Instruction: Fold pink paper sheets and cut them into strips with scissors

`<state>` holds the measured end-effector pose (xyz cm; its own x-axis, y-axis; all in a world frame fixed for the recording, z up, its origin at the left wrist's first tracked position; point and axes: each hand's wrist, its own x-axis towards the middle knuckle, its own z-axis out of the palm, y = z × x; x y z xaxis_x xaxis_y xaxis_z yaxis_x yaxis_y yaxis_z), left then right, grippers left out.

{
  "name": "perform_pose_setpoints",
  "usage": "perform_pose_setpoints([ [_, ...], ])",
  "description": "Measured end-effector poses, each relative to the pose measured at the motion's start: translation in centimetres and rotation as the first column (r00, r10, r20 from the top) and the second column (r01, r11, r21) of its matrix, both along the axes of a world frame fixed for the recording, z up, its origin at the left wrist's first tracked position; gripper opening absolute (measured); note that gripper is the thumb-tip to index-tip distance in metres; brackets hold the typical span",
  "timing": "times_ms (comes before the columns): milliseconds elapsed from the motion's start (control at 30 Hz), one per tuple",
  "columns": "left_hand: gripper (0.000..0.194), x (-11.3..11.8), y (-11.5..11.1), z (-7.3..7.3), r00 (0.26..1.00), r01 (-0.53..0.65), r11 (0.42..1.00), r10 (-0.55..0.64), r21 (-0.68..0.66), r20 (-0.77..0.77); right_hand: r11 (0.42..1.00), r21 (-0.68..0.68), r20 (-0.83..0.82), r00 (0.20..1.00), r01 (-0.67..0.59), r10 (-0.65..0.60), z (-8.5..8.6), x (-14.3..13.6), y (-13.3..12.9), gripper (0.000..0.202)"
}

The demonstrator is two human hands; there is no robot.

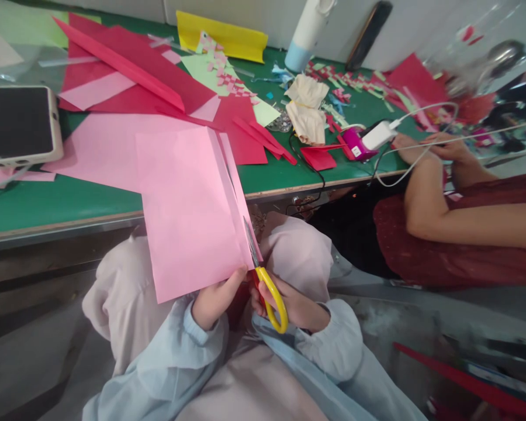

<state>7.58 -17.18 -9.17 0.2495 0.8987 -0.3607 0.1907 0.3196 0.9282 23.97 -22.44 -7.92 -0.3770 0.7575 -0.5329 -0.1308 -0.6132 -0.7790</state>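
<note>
Table (pixel 96 196), green-topped, lines a pale wall (pixel 241 11); left hand (pixel 214 301) pinches rectangular pink paper (pixel 190 210); right hand (pixel 296 303) grasps yellow-handled metal scissors (pixel 263 276).

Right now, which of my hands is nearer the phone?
Left. Your left hand, holding the pink sheet, is right of the phone, nearer your body; your right hand, gripping the scissors, is farther right.

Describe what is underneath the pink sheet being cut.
The cut sheet overlaps another pink sheet on the green table; its lower part, held by the left hand, overhangs a trouser leg. Anything directly beneath is covered and cannot be seen.
</note>
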Motion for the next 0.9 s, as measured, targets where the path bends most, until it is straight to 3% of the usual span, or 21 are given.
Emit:
perform_pose_setpoints([
  [333,0.033,-0.1,0.0,-0.2,1.0,0.013,1.0,-0.013,-0.009,0.011,0.999,-0.028,-0.041,0.999,0.02,-0.021,-0.6,0.4,-0.1,0.041],
  [533,0.032,0.0,0.0,-0.2,1.0,-0.006,0.999,0.006,0.034,0.003,1.0,-0.021,-0.013,1.0,0.021,-0.021,0.2,0.0,0.2,0.046],
  [900,0.032,-0.1,-0.1,-0.1,0.999,-0.011,1.0,0.011,-0.001,-0.048,0.999,-0.021,-0.005,1.0,0.027,-0.027,0.8,-0.3,0.3,0.046],
])
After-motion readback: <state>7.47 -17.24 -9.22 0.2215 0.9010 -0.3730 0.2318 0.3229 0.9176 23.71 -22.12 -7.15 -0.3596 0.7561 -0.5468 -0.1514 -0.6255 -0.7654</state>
